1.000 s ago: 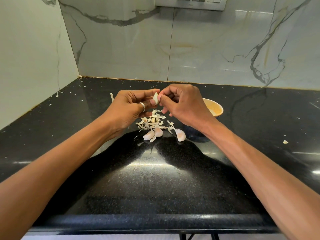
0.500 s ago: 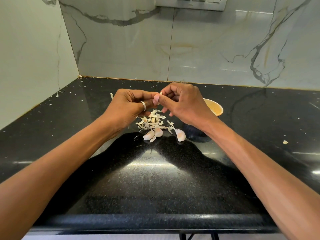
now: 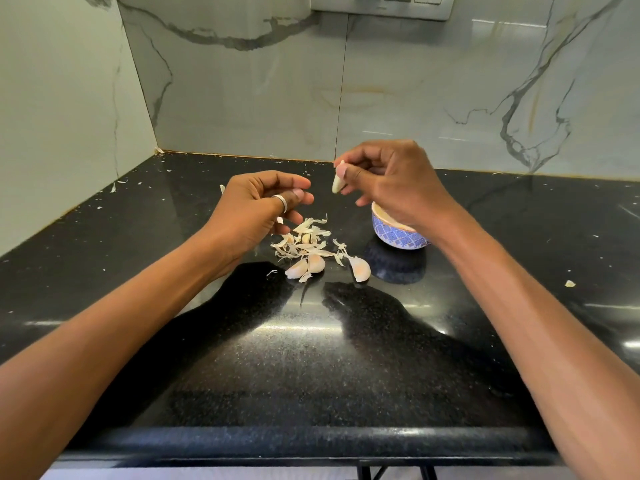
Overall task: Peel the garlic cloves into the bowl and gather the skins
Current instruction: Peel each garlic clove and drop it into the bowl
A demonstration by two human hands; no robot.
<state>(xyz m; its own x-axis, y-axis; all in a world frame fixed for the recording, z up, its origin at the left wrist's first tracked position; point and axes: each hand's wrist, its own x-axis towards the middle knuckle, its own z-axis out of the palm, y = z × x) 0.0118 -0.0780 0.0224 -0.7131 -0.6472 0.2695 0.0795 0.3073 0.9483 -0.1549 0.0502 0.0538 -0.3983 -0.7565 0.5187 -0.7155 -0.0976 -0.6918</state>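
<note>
The right hand [image 3: 391,188] pinches a pale peeled garlic clove [image 3: 337,183] at ten o'clock from the blue-patterned ceramic bowl [image 3: 398,235]. The left hand [image 3: 252,206] hangs loosely curled, seemingly empty. Released here, the clove could miss the bowl and land among the papery skins [image 3: 304,240].

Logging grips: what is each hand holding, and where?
The right hand pinches a peeled garlic clove by its upper half; whether the left hand holds anything cannot be told.
</note>
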